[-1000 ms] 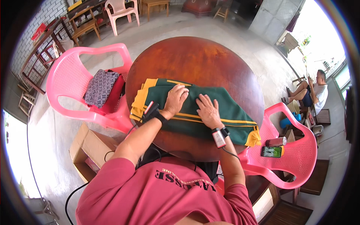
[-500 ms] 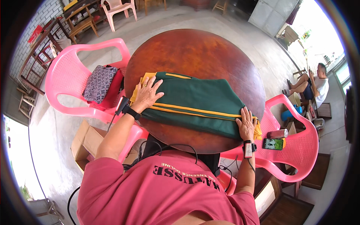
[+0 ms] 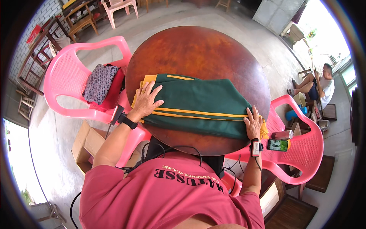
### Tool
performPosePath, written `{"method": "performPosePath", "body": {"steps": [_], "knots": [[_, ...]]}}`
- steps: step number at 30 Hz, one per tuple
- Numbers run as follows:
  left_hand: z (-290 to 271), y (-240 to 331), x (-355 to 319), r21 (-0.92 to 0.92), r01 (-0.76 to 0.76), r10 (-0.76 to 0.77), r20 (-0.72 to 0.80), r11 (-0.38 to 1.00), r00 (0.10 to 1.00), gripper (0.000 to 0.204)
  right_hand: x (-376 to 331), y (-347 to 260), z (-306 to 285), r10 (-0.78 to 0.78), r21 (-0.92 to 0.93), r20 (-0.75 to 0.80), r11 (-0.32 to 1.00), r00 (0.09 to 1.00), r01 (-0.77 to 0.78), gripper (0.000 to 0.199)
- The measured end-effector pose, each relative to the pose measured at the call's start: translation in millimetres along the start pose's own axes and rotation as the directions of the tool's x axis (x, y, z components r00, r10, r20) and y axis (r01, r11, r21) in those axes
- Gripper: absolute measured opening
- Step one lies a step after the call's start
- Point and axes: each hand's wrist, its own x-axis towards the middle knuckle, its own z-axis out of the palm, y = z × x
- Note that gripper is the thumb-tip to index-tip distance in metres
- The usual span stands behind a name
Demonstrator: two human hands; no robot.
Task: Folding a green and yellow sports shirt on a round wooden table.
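Green garment point(image 3: 198, 105) with yellow stripes and trim, folded. Lies flat at frame centre. Long axis runs left to right.

The folded garment point(image 3: 194, 105) is dark green with thin yellow stripes, and it has yellow edges at both ends. It lies on the round table point(image 3: 198, 53), which is dark reddish brown and shiny. Left of the table, the plastic chair point(image 3: 72, 76) is bright pink; on it, a cloth point(image 3: 99, 82) has a small dotted pattern in purple and grey over a red piece. Right of the table, the second chair point(image 3: 305, 149) is pink too.
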Motion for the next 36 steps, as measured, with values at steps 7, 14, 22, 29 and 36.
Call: {"method": "performPosePath", "body": {"steps": [7,14,22,29,36], "knots": [[12,-6,35,-0.004,-0.028,0.028,-0.042,1.000,0.999,0.061,22,7,6,0.058,-0.047,0.006,0.997,0.998,-0.058,0.049],[22,-13,74,-0.038,-0.063,0.060,-0.064,0.997,0.996,0.059,34,14,9,0.106,-0.053,-0.024,0.993,0.994,-0.107,0.049],[30,-18,93,-0.017,-0.084,0.082,-0.095,0.996,0.992,0.058,38,12,13,0.138,-0.084,-0.064,0.986,0.988,-0.143,0.049],[23,-1,49,-0.025,-0.010,0.008,-0.087,1.000,0.996,0.059,14,16,7,0.105,-0.108,-0.001,0.989,0.994,-0.105,0.051],[19,4,31,-0.040,-0.011,0.008,-0.081,0.999,0.997,0.060,13,18,-4,0.143,-0.088,0.104,0.987,0.984,-0.134,0.052]]}}
